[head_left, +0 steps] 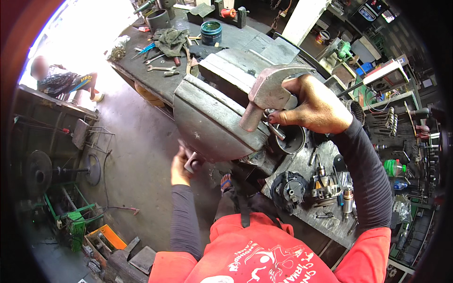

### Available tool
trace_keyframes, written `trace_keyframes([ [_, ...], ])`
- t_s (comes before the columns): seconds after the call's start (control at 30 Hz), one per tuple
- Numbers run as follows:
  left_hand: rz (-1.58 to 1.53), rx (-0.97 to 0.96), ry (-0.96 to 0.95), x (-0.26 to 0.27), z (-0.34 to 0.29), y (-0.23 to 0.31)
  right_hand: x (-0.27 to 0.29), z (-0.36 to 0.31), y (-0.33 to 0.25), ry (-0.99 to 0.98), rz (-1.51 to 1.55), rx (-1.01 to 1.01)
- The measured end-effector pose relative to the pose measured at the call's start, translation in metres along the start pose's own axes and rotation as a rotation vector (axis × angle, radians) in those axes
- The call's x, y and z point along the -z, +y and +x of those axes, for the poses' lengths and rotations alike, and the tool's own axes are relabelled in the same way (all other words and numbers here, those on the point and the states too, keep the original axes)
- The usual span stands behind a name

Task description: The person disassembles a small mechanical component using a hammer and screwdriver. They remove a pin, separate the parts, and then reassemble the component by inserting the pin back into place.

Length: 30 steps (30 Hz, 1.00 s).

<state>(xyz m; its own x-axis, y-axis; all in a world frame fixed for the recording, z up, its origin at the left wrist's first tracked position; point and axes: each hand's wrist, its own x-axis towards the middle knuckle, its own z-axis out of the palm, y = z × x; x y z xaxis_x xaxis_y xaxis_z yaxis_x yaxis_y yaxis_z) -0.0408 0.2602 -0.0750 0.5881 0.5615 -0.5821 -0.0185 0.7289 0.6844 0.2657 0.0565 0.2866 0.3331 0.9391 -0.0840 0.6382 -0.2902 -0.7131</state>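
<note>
A big grey bench vise (207,120) fills the middle of the view, with a gap between its jaws. Near its lower front, my left hand (180,167) is closed round the vise handle (192,163), slightly blurred. Above the jaws, on the right, my right hand (318,106) grips a grey cast metal housing (271,89) with a curved flange and a narrow tubular nose. My thumb presses beside a small shiny metal piece (277,129) at the housing's lower side. Part of the housing's far edge is hidden by my fingers.
Wrenches (160,69), a dark rag (171,41) and a blue-green tub (211,33) lie on the workbench beyond. Right of me, a metal-topped bench (306,172) carries dismantled motor parts (289,188). A person (61,80) sits at the far left.
</note>
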Motion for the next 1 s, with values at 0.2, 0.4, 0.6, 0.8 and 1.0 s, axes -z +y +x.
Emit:
trace_keyframes([
  [0.2,0.023,-0.549,-0.176,-0.049,-0.064,0.142,-0.002,0.001,0.012,-0.026,0.071,-0.079],
  [0.4,0.681,-0.741,-0.251,-0.114,-0.178,0.122,-0.005,0.000,0.022,0.080,0.021,-0.005],
  [0.6,1.297,-1.035,-0.594,-0.129,-0.191,0.080,-0.007,-0.003,0.022,0.128,0.011,-0.001],
  [0.8,1.707,-0.930,-0.589,-0.112,-0.155,-0.002,-0.006,-0.002,0.016,0.054,0.044,-0.069],
  [1.0,1.573,-0.835,-0.514,-0.109,-0.113,-0.017,-0.005,-0.002,0.021,0.042,-0.042,-0.081],
])
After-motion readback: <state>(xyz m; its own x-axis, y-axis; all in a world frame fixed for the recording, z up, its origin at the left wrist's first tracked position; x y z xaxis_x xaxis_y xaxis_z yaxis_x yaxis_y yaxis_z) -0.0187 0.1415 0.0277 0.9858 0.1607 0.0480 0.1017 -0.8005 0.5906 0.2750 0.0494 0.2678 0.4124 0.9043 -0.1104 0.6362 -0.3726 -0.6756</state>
